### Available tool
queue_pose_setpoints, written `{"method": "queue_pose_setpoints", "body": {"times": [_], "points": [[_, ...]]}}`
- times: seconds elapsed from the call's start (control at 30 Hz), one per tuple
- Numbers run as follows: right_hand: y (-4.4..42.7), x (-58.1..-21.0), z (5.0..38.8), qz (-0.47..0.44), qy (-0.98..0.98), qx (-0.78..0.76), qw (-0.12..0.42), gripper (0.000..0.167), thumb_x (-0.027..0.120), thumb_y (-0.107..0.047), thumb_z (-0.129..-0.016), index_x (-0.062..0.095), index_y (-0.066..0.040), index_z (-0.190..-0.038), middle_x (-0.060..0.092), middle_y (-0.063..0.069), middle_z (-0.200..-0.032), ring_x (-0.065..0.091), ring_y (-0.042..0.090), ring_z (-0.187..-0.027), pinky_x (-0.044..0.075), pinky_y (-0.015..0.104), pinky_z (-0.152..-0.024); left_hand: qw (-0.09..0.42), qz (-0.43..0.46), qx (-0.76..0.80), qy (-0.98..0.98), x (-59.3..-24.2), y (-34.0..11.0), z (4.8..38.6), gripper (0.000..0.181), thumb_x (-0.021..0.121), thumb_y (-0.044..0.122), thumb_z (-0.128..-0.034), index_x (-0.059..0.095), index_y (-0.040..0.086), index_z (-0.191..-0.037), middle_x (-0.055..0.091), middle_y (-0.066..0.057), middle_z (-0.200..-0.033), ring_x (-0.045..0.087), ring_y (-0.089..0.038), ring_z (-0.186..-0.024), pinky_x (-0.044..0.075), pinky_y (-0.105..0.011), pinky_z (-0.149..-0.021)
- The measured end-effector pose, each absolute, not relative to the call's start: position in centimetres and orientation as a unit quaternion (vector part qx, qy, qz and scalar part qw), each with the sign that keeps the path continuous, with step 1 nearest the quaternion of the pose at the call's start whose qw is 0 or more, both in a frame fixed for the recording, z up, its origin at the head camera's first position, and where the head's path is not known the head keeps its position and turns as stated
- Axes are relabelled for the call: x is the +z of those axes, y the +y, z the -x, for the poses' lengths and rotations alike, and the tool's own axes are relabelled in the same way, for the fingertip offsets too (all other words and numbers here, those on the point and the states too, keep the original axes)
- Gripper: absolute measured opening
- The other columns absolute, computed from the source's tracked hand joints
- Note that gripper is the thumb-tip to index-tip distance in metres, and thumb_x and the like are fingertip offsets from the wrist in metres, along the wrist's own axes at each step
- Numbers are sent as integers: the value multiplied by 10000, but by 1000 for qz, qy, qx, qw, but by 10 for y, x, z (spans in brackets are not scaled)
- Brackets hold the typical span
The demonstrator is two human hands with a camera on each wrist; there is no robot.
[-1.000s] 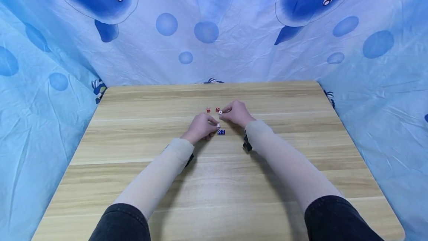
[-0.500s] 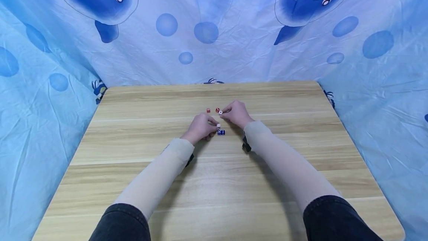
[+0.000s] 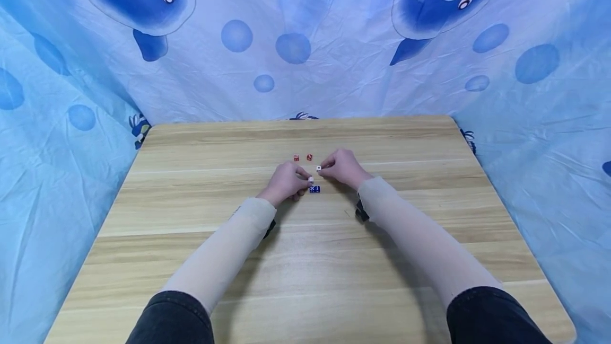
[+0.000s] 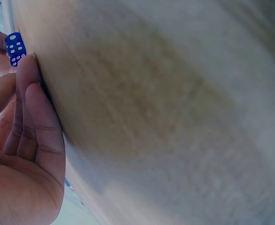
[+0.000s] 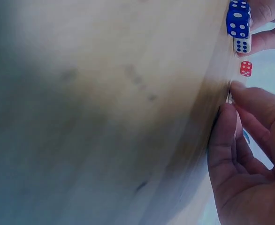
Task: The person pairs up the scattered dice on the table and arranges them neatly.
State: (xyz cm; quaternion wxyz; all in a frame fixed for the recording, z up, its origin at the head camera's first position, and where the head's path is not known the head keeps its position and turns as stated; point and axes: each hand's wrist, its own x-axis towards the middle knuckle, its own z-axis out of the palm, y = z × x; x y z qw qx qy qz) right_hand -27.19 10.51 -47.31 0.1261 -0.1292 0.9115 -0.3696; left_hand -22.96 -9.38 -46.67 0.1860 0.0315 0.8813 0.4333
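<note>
In the head view the left hand (image 3: pixel 286 180) pinches a white die (image 3: pixel 311 179) at the table's middle, just behind two blue dice (image 3: pixel 314 189) that sit side by side. The right hand (image 3: pixel 345 168) pinches another white die (image 3: pixel 319 168) a little farther back and to the right. In the right wrist view the blue dice (image 5: pixel 238 21) stand in front of the left hand's white die (image 5: pixel 242 45); the right hand's fingertips mostly hide its own die. The left wrist view shows blue dice (image 4: pixel 15 48) beyond the left hand's fingertips.
Two red dice, one at the left (image 3: pixel 296 158) and one at the right (image 3: pixel 309 157), lie behind the hands, a gap between them. The wooden table (image 3: pixel 305 270) ends at a blue dolphin-print curtain (image 3: pixel 334 79) behind and on both sides.
The right hand has moved toward the person and slightly right with its white die, away from the right red die. The left hand stays at the other white die.
</note>
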Motion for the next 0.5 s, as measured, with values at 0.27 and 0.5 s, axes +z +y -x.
{"method": "queue_pose_setpoints", "body": {"times": [0.27, 0.5], "points": [[111, -471, 261, 173, 901, -370, 149, 110, 849, -194, -859, 819, -155, -958, 762, -43, -948, 658, 153, -929, 514, 352, -890, 187, -35, 435, 880, -464, -95, 229, 163, 772, 91, -920, 773, 60, -1080, 704, -94, -708, 660, -226, -540, 578, -331, -512], [109, -470, 257, 196, 899, -355, 165, 116, 861, -210, -848, 821, -183, -954, 749, -84, -897, 647, 136, -828, 521, 319, -795, 192, -30, 437, 878, -463, -95, 229, 163, 778, 94, -918, 777, 74, -1080, 704, -100, -702, 657, -230, -536, 576, -329, -512]]}}
